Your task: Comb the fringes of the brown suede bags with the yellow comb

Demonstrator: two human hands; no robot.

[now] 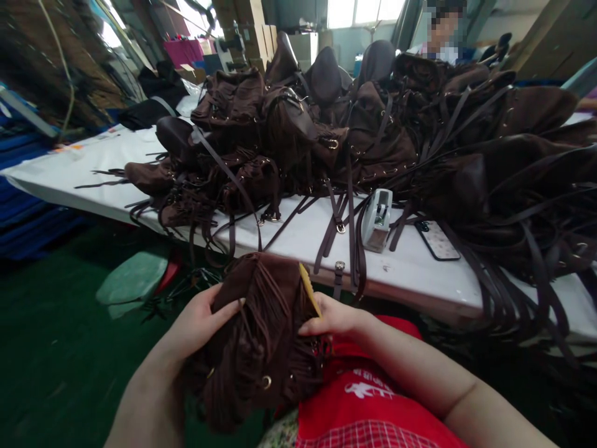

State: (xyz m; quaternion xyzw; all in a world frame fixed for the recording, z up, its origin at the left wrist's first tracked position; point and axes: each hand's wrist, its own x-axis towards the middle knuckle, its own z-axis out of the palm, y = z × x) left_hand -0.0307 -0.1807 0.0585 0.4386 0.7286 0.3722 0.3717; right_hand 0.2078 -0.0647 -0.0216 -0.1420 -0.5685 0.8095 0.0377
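Observation:
A dark brown fringed bag (261, 311) with gold-coloured rings hangs in front of my body, just off the table's front edge. My left hand (205, 320) is closed on its left side, thumb across the fringe and the other fingers behind. On the opposite side, my right hand (326, 314) grips the bag near its edge, thumb lying on the front. A thin yellow strip (308, 287) stands up beside my right fingers along that edge; whether the fingers pinch it too, I cannot tell. The bag's underside blends into the dark floor.
Many similar brown bags (303, 130) with dangling straps are heaped over the white table (298, 239). Near its front edge are a grey tape dispenser (377, 221) and a phone (438, 239). A green translucent bag (133, 280) lies at lower left. Another person (441, 37) is behind the heap.

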